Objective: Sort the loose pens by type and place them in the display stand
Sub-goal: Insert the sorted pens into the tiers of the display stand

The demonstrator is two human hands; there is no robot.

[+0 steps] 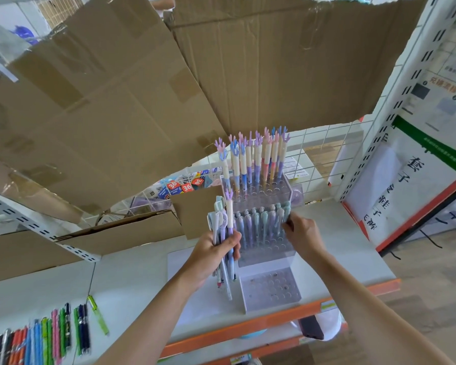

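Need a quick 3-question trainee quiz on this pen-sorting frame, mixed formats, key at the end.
1. True or false: the left hand grips a bundle of pens.
2. Which tier of the display stand has only empty holes? A top, B middle, C bottom.
3. Fill in: the right hand pinches a pen in the ___ tier.

Key: 1 true; 2 C; 3 middle.

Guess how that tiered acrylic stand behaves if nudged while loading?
The display stand looks rigid clear plastic, probably light. Tall antler-topped pens fill its back tier, so it may tip backward. The front tier sits empty, so little weight there; on the smooth shelf it likely slides.
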